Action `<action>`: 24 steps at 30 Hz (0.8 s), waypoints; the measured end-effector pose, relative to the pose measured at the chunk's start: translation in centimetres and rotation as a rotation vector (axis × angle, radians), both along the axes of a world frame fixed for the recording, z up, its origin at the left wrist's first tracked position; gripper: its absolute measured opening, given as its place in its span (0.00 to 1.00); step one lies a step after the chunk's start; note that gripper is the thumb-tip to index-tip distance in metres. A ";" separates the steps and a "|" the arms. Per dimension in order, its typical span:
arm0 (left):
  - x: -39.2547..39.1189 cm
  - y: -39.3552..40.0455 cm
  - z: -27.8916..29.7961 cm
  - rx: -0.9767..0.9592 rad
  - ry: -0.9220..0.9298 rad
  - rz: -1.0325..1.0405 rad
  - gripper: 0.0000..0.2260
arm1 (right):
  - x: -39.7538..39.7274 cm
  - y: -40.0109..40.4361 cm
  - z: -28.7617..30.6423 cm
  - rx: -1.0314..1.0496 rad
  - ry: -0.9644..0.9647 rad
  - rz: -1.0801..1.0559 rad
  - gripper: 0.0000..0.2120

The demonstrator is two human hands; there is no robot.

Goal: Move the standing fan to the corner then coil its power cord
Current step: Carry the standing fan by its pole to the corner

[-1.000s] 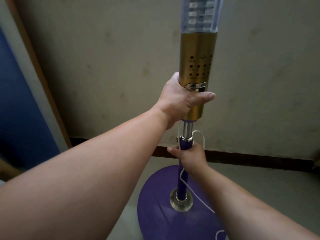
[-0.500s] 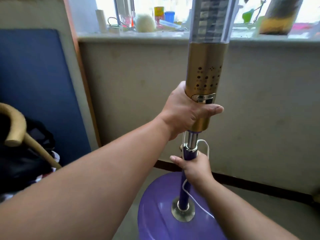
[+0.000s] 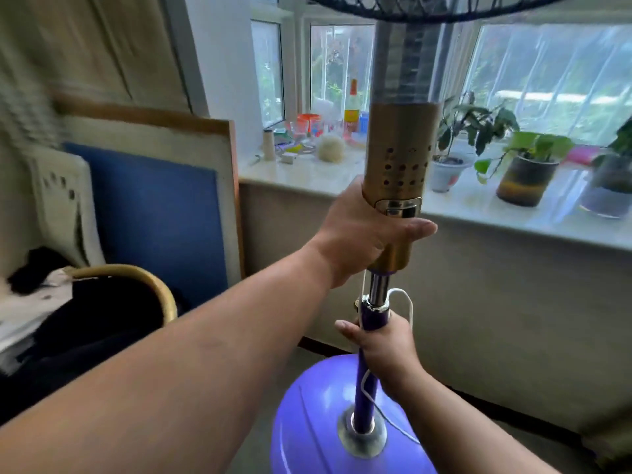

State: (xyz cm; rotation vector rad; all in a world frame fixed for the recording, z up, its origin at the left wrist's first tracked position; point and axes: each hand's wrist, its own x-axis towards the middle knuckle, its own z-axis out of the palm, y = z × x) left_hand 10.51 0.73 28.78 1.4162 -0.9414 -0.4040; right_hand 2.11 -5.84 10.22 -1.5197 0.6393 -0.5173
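From the head camera, the fan stands upright in the middle of the view, in front of the wall under the sill. The left hand grips the lower end of the fan's gold column, fingers wrapped behind it and the thumb laid across its front just under a small chrome panel. The right hand grips the purple pole lower down, just below the chrome collar, fingers curled round it and the thumb pointing left. The white cord loops out from the collar, passes behind the right hand, then runs down the pole and off over the round purple base to the right. The dark fan guard cuts across the top edge. On the sill stand potted plants to the right of the column and, to its left, a yellow bottle among small blurred items. A blue board in a wooden frame leans against the wall at left, and a chair with a curved wooden rail sits nearer, with dark cloth on it.
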 end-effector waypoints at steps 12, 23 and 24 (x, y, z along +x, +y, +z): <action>-1.7 9.8 15.4 0.001 -0.040 0.140 0.22 | -0.9 8.5 15.3 -0.030 -0.011 0.101 0.28; -8.9 21.2 19.6 -0.050 -0.039 0.421 0.24 | -4.5 17.5 20.2 -0.062 -0.026 0.429 0.20; -9.7 22.5 20.0 -0.052 -0.047 0.458 0.22 | -4.7 18.6 20.5 -0.063 -0.050 0.475 0.19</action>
